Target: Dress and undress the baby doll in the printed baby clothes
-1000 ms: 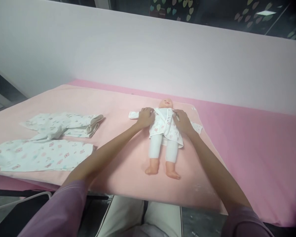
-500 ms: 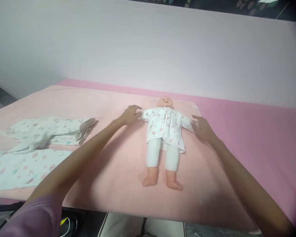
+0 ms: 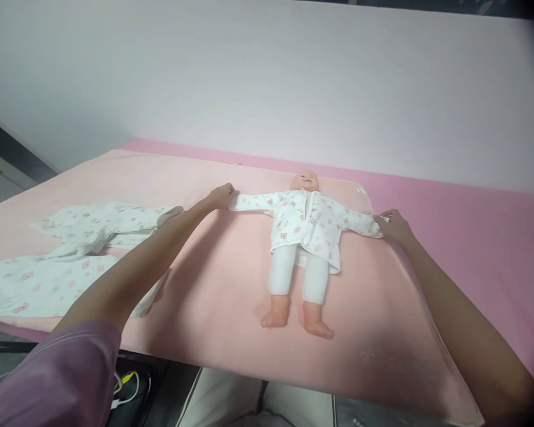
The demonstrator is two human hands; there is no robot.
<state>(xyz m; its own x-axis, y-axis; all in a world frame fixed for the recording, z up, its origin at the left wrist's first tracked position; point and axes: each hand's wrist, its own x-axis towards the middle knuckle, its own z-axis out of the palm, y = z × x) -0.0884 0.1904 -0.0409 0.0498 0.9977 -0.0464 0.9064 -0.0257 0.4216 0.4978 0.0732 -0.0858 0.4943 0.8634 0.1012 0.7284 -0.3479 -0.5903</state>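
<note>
A baby doll (image 3: 305, 181) lies on its back on the pink padded mat, head away from me and bare feet toward me. It wears a white patterned baby shirt (image 3: 323, 219), whose sleeves are stretched out to both sides. My left hand (image 3: 222, 196) is closed on the end of the sleeve at the left. At the right, my right hand (image 3: 395, 226) pinches the cuff of the other sleeve. The doll's own hands are not visible. White cloth legs (image 3: 315, 279) show below the shirt's hem.
Folded patterned baby clothes (image 3: 48, 284) lie on the mat (image 3: 231, 320) to the left, partly behind my left forearm. A pale wall (image 3: 267, 83) rises behind the table. Below the near edge, a yellow plug and white cable (image 3: 128, 379) show.
Both hands have moved outward and closed on the sleeve ends. The sleeves now reach out longer and straighter. The view has shifted slightly.
</note>
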